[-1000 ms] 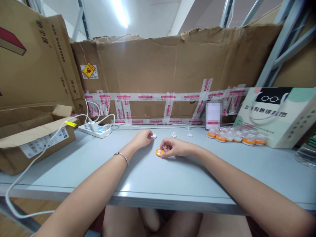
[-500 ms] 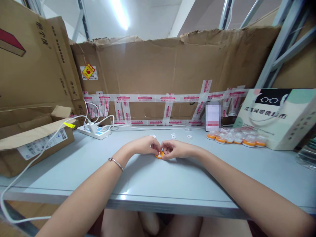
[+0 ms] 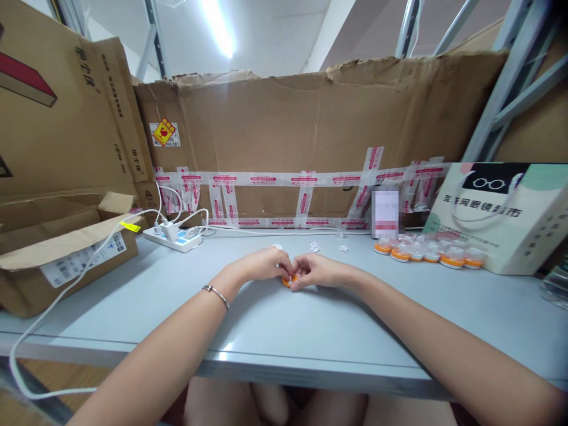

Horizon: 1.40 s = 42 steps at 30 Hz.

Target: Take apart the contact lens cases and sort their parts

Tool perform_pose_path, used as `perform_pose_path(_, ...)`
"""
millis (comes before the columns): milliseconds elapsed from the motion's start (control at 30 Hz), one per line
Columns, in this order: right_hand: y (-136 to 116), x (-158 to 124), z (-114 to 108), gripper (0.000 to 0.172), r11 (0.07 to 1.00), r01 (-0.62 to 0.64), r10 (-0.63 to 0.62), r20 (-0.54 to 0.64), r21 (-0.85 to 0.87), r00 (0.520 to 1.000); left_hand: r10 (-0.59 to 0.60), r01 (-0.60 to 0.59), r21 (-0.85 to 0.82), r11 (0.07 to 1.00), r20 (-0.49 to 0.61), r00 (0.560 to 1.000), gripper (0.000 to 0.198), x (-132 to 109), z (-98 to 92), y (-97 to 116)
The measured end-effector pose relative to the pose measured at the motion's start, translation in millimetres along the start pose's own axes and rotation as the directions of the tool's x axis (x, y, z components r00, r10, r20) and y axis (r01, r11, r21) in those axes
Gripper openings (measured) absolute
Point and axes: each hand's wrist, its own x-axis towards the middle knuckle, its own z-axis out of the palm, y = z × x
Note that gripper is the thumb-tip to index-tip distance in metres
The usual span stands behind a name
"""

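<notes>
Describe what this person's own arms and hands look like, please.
The left hand and right hand wear no gloves, and no sleeves show on the left forearm or right forearm. A slim, shiny silver-coloured bangle circles the left arm near the wrist.

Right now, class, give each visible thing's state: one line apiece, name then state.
Orange disc: partly covered
Left grip: at the orange disc; hold unclear
Right grip: closed on the orange disc
Plugs: inserted in the power strip
Small carton: open
Phone: upright, screen lit
Orange-based containers: clustered
Paper bag: standing
Ceiling light: on
</notes>
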Motion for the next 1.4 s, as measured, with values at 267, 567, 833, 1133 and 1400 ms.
perform_pose_path(267, -3.3, -1.1, 0.4, 0.039, 1.000, -0.008, 0.008, 0.003, 0.012, 1.000, 0.042, -0.042, 0.018, 0.999, -0.011, 0.999, 0.015, -4.6, -2.3, 2.4)
perform_pose_path(567, -9.6, -4.6, 0.5, 0.035, 0.999, -0.027, 0.027, 0.015, 0.025, 1.000, 0.037, -0.034, 0.076, 0.997, -0.044, 0.998, 0.011, -6.8, -0.7, 6.2)
perform_pose_path(833, -4.1, -3.2, 0.3, 0.040, 0.999, -0.043, 0.043, -0.012, 0.032, 0.999, -0.227, 0.259, 0.185, 0.948, -0.178, 0.958, 0.018, -22.0, -29.3, 1.7)
perform_pose_path(1133, 2.8, -1.2, -1.4, 0.046, 0.999, -0.034, 0.034, -0.003, 0.033, 0.999, -0.703, 0.718, 0.443, 0.538, -0.234, 0.671, 0.018, -56.5, -56.3, -21.8)
perform_pose_path(1400, 2.5, -0.5, -1.0, 0.047, 1.000, -0.028, 0.028, -0.010, 0.006, 1.000, -0.717, 0.711, 0.425, 0.561, -0.179, 0.673, 0.015, -55.5, -52.6, -22.7)
